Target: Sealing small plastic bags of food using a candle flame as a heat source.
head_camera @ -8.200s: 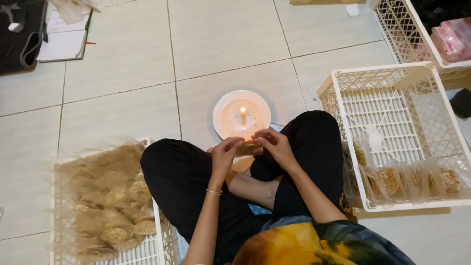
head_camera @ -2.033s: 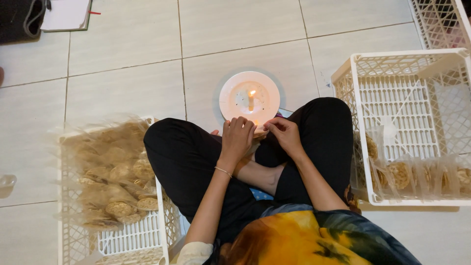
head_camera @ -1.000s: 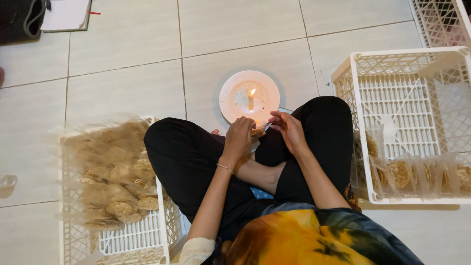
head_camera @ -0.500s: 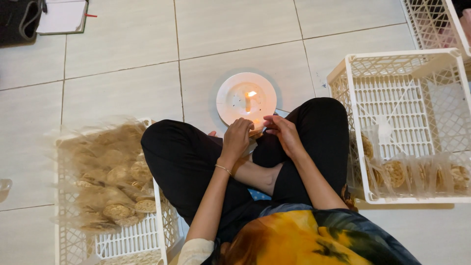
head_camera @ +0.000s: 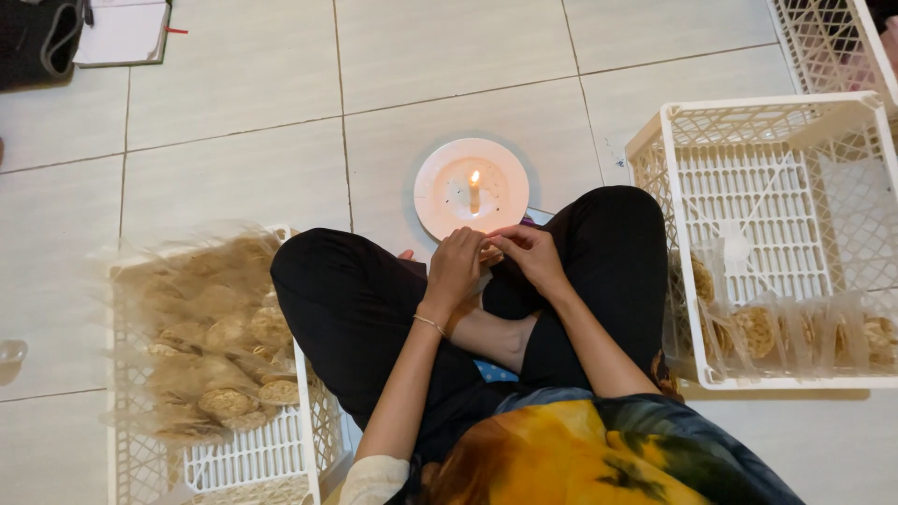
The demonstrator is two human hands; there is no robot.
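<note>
Hands (head_camera: pixel 496 262) around small packet (head_camera: pixel 489 254).

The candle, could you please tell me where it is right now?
In the head view, the lit candle stands on a white plate on the floor, just beyond both hands, between the two crates.

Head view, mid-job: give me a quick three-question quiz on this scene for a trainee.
1. True or false: the candle on the round white plate is lit.
2. Which white plastic lattice crate holds the loose heap of clear bags of round tan crackers? A) the crate by the person's left knee B) the crate by the right knee C) neither
3. Where do the left hand and right hand meet, and what do they pinch?

Key
1. True: a small flame shows.
2. A; the right crate holds only a row of bags along its near wall.
3. Together just short of the plate's near rim, above the crossed legs, pinching a small clear packet, mostly hidden.
</note>
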